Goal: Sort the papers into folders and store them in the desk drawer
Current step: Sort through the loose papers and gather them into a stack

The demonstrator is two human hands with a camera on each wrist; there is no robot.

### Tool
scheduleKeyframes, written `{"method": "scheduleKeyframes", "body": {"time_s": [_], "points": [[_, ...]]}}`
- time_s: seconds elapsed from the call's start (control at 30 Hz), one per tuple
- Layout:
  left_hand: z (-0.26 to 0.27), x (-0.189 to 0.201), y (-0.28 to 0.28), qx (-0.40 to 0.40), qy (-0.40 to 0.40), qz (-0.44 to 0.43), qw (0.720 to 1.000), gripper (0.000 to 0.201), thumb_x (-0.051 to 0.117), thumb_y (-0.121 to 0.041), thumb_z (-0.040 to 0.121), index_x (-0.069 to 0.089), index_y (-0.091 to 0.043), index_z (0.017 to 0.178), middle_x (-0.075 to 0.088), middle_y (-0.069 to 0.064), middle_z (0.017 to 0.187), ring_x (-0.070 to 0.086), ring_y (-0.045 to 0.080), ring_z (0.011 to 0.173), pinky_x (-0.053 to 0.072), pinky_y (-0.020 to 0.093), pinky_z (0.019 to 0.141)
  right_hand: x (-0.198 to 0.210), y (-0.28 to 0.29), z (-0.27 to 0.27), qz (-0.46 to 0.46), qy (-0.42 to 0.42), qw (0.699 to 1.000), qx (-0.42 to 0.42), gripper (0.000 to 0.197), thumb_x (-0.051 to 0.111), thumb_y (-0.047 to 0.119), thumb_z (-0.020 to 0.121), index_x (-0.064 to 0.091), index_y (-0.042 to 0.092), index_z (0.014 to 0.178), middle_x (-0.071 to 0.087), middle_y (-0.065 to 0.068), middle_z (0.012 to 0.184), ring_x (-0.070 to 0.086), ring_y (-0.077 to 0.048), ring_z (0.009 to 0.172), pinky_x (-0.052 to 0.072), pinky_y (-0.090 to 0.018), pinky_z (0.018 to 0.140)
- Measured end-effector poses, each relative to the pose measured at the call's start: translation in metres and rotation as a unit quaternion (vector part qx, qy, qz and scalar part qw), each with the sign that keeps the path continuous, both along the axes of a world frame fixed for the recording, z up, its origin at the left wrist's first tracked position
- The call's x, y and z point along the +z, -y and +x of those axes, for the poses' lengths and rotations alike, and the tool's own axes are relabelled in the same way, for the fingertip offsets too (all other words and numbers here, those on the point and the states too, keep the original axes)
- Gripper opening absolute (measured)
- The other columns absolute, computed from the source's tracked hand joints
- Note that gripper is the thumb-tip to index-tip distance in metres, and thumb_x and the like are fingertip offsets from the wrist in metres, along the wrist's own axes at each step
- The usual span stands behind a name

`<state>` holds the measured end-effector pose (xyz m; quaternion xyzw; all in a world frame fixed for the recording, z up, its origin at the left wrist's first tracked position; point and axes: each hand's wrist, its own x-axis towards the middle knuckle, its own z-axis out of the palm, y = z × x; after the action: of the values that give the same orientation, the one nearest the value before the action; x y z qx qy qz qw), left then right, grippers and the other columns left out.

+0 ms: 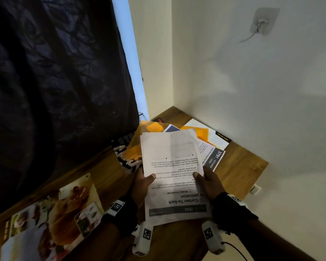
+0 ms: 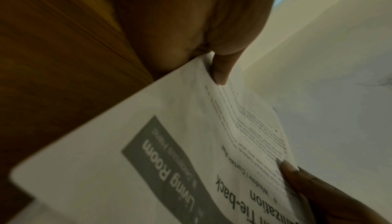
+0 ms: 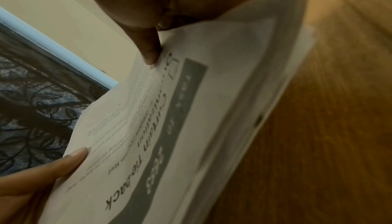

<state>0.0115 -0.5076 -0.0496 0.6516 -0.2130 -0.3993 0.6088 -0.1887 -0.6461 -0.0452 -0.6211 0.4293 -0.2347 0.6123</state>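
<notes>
A stack of white printed papers (image 1: 172, 172), the top sheet headed "Curtain Tie-back Organization", is held above the wooden desk (image 1: 239, 166). My left hand (image 1: 142, 182) pinches its left edge, thumb on top. My right hand (image 1: 208, 182) pinches the right edge the same way. The left wrist view shows the left thumb (image 2: 221, 70) pressed on the papers (image 2: 169, 143). In the right wrist view the right thumb (image 3: 149, 50) presses the papers (image 3: 191, 127), several sheets deep. An orange folder (image 1: 152, 129) lies on the desk behind the stack, with more papers (image 1: 214, 157) on it.
A magazine with food photos (image 1: 53, 215) lies on the desk at the near left. A black-and-white printed item (image 1: 126, 159) sits under the orange folder. A dark patterned curtain (image 1: 55, 81) hangs on the left. White walls close the corner, with a hook (image 1: 262, 23) on the right wall.
</notes>
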Motion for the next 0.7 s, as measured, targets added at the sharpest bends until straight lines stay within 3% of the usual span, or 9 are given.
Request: {"method": "scheduleKeyframes", "body": {"time_s": [0.1,0.2,0.3,0.43,0.5,0.6,0.7], "points": [[0.001,0.002,-0.004,0.012,-0.006,-0.003,1.000,0.043,0.059,0.001,0.092,0.051,-0.019,0.129,0.066,0.008,0.124,0.066,0.028,0.110,0.056,0.049,0.091,-0.008,0.007,0.006,-0.039,-0.028,0.998,0.027,0.024,0.058,0.032,0.092,0.066,0.023,0.114,0.071,0.002,0.110,0.068,-0.020,0.100,0.056,-0.044,0.086],[0.004,0.002,-0.011,-0.004,-0.020,-0.011,1.000,0.053,0.066,-0.003,0.089,0.046,-0.017,0.136,0.066,0.009,0.127,0.066,0.031,0.111,0.055,0.053,0.090,-0.014,0.014,0.011,-0.089,-0.083,0.992,0.024,0.026,0.061,0.029,0.091,0.066,0.017,0.113,0.069,-0.002,0.108,0.066,-0.022,0.097,0.056,-0.041,0.083],[0.006,-0.004,-0.015,0.002,-0.022,0.009,1.000,0.056,0.065,-0.001,0.089,0.043,-0.014,0.139,0.065,0.012,0.127,0.067,0.031,0.109,0.058,0.050,0.086,-0.016,0.018,0.015,-0.118,-0.149,0.981,0.041,0.034,0.066,0.037,0.084,0.067,0.019,0.113,0.068,0.000,0.107,0.066,-0.021,0.096,0.055,-0.041,0.084],[0.004,-0.013,-0.019,0.001,-0.037,0.018,0.999,0.053,0.062,0.001,0.089,0.044,-0.013,0.138,0.065,0.017,0.125,0.067,0.035,0.109,0.055,0.057,0.088,-0.013,0.021,0.019,-0.153,-0.276,0.946,0.075,0.028,0.069,0.034,0.083,0.070,0.023,0.109,0.071,0.000,0.107,0.066,-0.022,0.099,0.052,-0.033,0.088],[0.002,-0.017,-0.020,0.018,-0.039,0.019,0.999,0.046,0.060,-0.005,0.093,0.047,-0.013,0.136,0.067,0.015,0.123,0.067,0.034,0.109,0.054,0.059,0.090,-0.008,0.024,0.018,-0.156,-0.300,0.938,0.071,0.026,0.070,0.036,0.082,0.072,0.024,0.105,0.072,0.000,0.105,0.067,-0.021,0.097,0.052,-0.033,0.088],[0.005,-0.019,-0.020,0.060,-0.053,0.019,0.997,0.030,0.051,-0.017,0.100,0.055,-0.017,0.130,0.071,0.010,0.116,0.069,0.029,0.105,0.057,0.049,0.087,-0.004,0.030,0.015,-0.135,-0.312,0.939,0.046,0.025,0.072,0.036,0.080,0.071,0.023,0.101,0.072,0.000,0.101,0.067,-0.022,0.096,0.051,-0.030,0.085],[0.007,-0.021,-0.021,0.062,-0.046,0.018,0.997,0.026,0.046,-0.017,0.102,0.057,-0.021,0.125,0.071,0.005,0.112,0.069,0.023,0.101,0.057,0.036,0.080,-0.001,0.033,0.008,-0.131,-0.300,0.945,0.011,0.024,0.072,0.035,0.082,0.070,0.018,0.098,0.072,-0.005,0.103,0.066,-0.026,0.099,0.051,-0.033,0.087]]}}
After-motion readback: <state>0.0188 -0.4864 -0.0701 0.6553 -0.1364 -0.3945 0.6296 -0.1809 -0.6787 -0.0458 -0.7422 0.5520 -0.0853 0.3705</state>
